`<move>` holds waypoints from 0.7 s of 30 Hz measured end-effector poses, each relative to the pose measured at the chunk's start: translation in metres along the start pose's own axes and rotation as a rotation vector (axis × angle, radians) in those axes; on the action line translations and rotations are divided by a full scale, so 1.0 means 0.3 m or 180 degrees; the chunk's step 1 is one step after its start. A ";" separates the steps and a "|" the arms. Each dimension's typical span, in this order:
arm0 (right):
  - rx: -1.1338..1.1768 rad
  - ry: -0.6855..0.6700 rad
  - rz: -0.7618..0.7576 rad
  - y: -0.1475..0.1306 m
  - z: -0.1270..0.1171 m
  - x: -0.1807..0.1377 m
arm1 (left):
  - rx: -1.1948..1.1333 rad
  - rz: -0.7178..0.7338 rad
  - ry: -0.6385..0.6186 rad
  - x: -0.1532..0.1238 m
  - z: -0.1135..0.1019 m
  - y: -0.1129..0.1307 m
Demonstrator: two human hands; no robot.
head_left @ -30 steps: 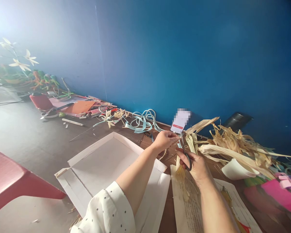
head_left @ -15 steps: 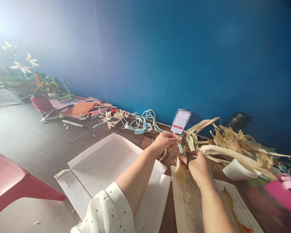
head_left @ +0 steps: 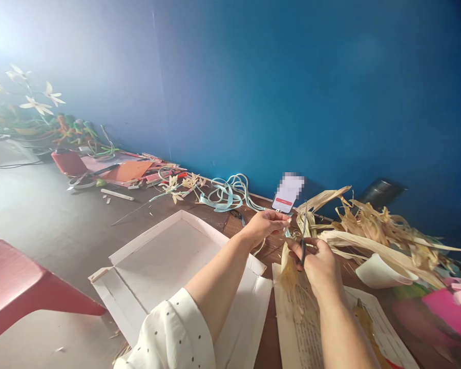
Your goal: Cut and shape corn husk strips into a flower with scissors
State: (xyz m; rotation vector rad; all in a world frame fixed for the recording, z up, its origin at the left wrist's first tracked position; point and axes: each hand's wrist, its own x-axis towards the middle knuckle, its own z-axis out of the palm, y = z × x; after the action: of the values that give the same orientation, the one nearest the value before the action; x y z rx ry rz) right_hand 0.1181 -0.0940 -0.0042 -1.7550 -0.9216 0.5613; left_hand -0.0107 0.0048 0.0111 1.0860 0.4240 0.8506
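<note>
My left hand [head_left: 264, 225] pinches a small pale strip of husk at its fingertips, just above the table. My right hand [head_left: 318, 261] is closed round the dark handles of a pair of scissors [head_left: 303, 233], whose blades point up and away beside the left fingertips. A yellowish husk piece [head_left: 288, 266] hangs under my hands over a printed sheet of paper [head_left: 303, 328]. A heap of dried corn husks [head_left: 372, 228] lies just to the right.
A flattened white cardboard box [head_left: 165, 266] lies at left front. A phone [head_left: 288, 195] leans on the blue wall. Pale blue ribbon [head_left: 226, 192], husk flowers [head_left: 176, 187], craft scraps, a white cup [head_left: 374, 271], pink paper [head_left: 445, 310] and a red stool [head_left: 19, 292] surround.
The scissors have swung from pointing left and down to standing upright by my left fingertips. Both hands shifted slightly right. The view drifted a little.
</note>
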 end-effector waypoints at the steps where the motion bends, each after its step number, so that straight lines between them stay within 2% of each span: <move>1: -0.0049 -0.0026 0.0081 -0.010 -0.002 -0.004 | -0.0016 -0.0024 -0.0008 -0.003 0.003 0.004; 3: -0.0329 -0.0010 0.0126 -0.034 -0.005 -0.016 | -0.0086 -0.0106 -0.0031 -0.009 0.007 0.014; 7: -0.1552 0.0241 -0.0233 -0.083 -0.004 -0.043 | -0.0196 -0.0340 -0.0062 -0.017 0.005 0.021; 10: -0.2225 0.0176 -0.0362 -0.103 0.002 -0.057 | -0.0151 -0.0372 -0.0198 -0.014 -0.003 0.009; 14: -0.2571 -0.0006 -0.0423 -0.103 0.007 -0.058 | -0.0091 -0.0323 -0.0404 -0.008 -0.014 -0.003; 18: -0.2832 -0.0166 -0.0428 -0.108 0.006 -0.061 | 0.0025 -0.0461 -0.0575 -0.010 -0.019 0.007; 21: -0.3121 -0.0129 -0.0361 -0.121 0.001 -0.068 | 0.0144 -0.0569 -0.0432 -0.017 -0.019 0.021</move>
State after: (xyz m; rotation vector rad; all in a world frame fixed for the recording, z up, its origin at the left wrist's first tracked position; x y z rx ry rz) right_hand 0.0942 -0.1037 0.0284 -2.5201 -1.4578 0.0334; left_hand -0.0201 0.0056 0.0140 1.1223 0.4213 0.6084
